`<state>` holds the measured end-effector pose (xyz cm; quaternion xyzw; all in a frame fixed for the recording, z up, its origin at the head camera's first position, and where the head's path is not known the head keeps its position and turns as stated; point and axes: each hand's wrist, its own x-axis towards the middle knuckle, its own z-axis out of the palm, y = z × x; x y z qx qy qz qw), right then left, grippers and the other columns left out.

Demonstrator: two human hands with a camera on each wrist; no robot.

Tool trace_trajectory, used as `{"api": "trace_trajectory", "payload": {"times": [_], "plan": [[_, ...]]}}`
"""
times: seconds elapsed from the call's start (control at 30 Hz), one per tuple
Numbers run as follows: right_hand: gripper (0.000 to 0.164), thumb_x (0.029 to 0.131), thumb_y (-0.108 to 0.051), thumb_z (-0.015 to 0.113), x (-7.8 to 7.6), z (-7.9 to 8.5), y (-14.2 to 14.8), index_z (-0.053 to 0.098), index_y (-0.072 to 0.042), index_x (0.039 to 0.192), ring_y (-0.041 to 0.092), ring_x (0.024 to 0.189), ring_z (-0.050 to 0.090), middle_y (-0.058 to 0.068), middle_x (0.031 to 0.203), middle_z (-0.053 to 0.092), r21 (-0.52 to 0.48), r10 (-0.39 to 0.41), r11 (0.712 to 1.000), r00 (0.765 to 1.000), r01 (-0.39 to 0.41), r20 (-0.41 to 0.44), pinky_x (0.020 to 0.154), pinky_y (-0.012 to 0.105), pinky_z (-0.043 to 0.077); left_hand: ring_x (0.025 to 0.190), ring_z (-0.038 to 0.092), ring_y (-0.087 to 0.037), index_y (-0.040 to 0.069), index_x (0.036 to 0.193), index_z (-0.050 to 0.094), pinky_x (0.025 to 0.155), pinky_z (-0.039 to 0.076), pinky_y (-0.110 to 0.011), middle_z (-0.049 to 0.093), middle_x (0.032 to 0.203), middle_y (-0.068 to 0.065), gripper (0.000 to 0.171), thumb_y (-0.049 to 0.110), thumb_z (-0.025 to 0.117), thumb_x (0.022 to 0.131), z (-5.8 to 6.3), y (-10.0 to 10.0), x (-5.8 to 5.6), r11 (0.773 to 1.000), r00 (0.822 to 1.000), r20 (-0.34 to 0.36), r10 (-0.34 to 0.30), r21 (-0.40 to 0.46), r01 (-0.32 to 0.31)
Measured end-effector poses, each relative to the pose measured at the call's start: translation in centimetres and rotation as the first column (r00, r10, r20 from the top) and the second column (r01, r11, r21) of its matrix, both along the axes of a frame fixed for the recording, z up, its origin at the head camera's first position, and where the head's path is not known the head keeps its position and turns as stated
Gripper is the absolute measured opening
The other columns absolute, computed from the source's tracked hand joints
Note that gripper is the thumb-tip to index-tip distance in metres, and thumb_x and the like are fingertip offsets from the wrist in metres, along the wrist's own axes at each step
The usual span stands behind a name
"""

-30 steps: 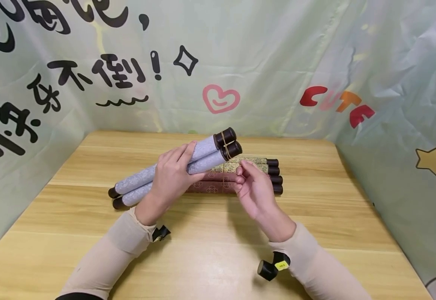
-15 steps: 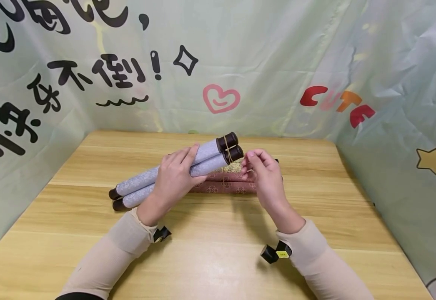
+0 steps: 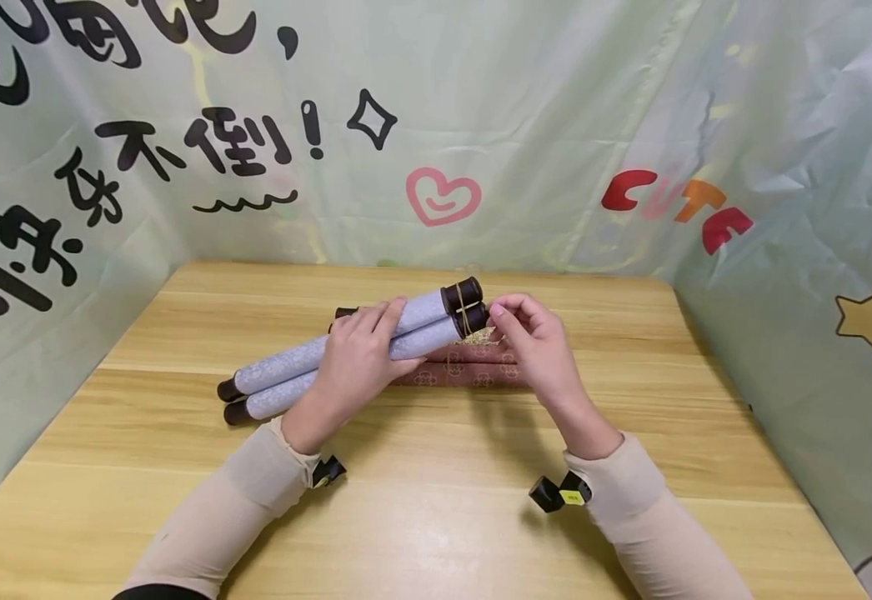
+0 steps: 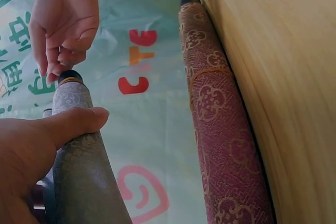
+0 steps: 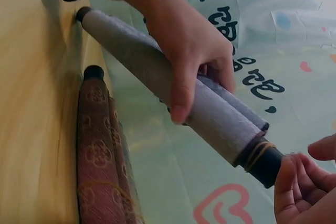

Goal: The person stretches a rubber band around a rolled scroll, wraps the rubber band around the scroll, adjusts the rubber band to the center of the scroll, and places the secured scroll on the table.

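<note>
My left hand (image 3: 353,358) grips two light blue patterned scrolls (image 3: 278,362) side by side, thumb along the near one. The scrolls slant, right ends raised, left ends low near the tabletop. A thin tan rubber band (image 5: 259,152) loops around their dark right-hand knobs (image 3: 470,317). My right hand (image 3: 548,354) is at those knobs; in the right wrist view its bent fingertips (image 5: 291,163) meet a knob's end, with the thumb standing apart. Behind and below lie dark red scrolls (image 3: 424,377) with flower patterns and yellowish scrolls (image 3: 481,336), partly hidden by hands and blue scrolls.
A rubber band (image 4: 207,72) also goes round the dark red scrolls. The wooden table (image 3: 436,517) is enclosed by a pale green printed cloth (image 3: 541,108) at the back and sides. A small black wrist camera (image 3: 548,493) hangs under the right sleeve.
The right hand has moved right and slightly up, from in front of the lying scrolls to the blue scrolls' knobs. The left hand has lowered the scrolls' right ends a little and shifted slightly right.
</note>
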<state>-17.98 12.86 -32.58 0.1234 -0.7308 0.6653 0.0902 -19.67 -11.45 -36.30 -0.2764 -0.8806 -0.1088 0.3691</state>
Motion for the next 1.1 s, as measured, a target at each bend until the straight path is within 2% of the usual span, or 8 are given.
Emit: {"api": "trace_trajectory", "payload": {"times": [0.13,0.3,0.47,0.67,0.77,0.9,0.97,1.1], "plan": [[0.024,0.099,-0.016,0.059,-0.3,0.3,0.8,0.066,0.005,0.107,0.021,0.073,0.061,0.021,0.092,0.063,0.163,0.005,0.987,1.000,-0.001,-0.019,0.063,0.030,0.056,0.102,0.065,-0.038,0.003,0.133,0.056,0.078,0.053,-0.049,0.066,0.117,-0.019,0.093,0.049,0.090,0.061,-0.1,0.2,0.0,1.000,1.000,0.027,0.013,-0.018,-0.012],[0.026,0.098,-0.028,0.062,-0.4,0.8,1.9,0.071,-0.004,0.104,0.021,0.066,0.056,0.015,0.087,0.065,0.344,-0.004,0.939,0.999,0.017,-0.039,0.055,0.027,0.048,0.103,0.064,-0.039,0.004,0.133,0.055,0.081,0.053,-0.051,0.066,0.118,-0.019,0.091,0.050,0.089,0.062,-0.2,0.4,0.1,0.999,0.996,0.090,0.018,-0.052,-0.014],[0.026,0.097,-0.033,0.062,-0.4,1.1,2.4,0.073,-0.010,0.103,0.021,0.062,0.051,0.009,0.084,0.065,0.448,-0.008,0.894,0.999,0.026,-0.044,0.053,0.028,0.044,0.105,0.063,-0.039,0.006,0.135,0.054,0.088,0.050,-0.054,0.064,0.121,-0.019,0.090,0.051,0.087,0.065,-0.4,0.6,0.3,0.996,0.988,0.150,0.022,-0.083,-0.010],[0.026,0.097,-0.033,0.062,-0.4,1.2,2.4,0.075,-0.011,0.101,0.021,0.062,0.050,0.006,0.080,0.065,0.546,-0.022,0.836,0.997,0.059,-0.075,0.054,0.032,0.043,0.106,0.063,-0.042,0.006,0.137,0.052,0.089,0.049,-0.059,0.062,0.125,-0.020,0.091,0.051,0.086,0.067,-0.6,1.0,0.5,0.993,0.975,0.220,0.026,-0.114,-0.001],[0.025,0.096,-0.032,0.063,-0.5,1.0,2.1,0.077,-0.011,0.100,0.020,0.067,0.054,0.006,0.086,0.069,0.630,-0.047,0.769,0.992,0.109,-0.114,0.058,0.034,0.044,0.106,0.062,-0.042,0.006,0.139,0.051,0.089,0.049,-0.060,0.061,0.126,-0.020,0.092,0.053,0.084,0.068,-0.8,1.3,0.6,0.990,0.968,0.247,0.044,-0.142,-0.009],[0.024,0.095,-0.031,0.065,-0.5,0.4,1.5,0.078,-0.012,0.101,0.019,0.072,0.057,0.004,0.090,0.070,0.751,-0.071,0.633,0.980,0.187,-0.184,0.064,0.036,0.043,0.105,0.063,-0.041,0.005,0.140,0.050,0.087,0.050,-0.060,0.063,0.124,-0.020,0.092,0.054,0.083,0.069,-1.1,1.6,0.8,0.984,0.965,0.253,0.064,-0.179,-0.018],[0.024,0.094,-0.031,0.065,-0.4,0.1,1.0,0.079,-0.013,0.100,0.019,0.070,0.057,0.004,0.085,0.067,0.787,-0.080,0.577,0.974,0.220,-0.214,0.062,0.037,0.043,0.104,0.064,-0.041,0.005,0.140,0.051,0.086,0.051,-0.059,0.064,0.122,-0.019,0.093,0.054,0.084,0.069,-1.2,1.7,0.9,0.982,0.967,0.246,0.067,-0.189,-0.020],[0.023,0.093,-0.032,0.067,-0.1,-0.4,0.0,0.079,-0.013,0.095,0.019,0.065,0.055,0.002,0.081,0.063,0.819,-0.094,0.506,0.961,0.271,-0.260,0.057,0.037,0.043,0.102,0.064,-0.040,0.003,0.138,0.052,0.084,0.052,-0.057,0.065,0.120,-0.020,0.093,0.055,0.084,0.067,-1.5,1.9,1.0,0.979,0.971,0.228,0.075,-0.204,-0.027]]}}
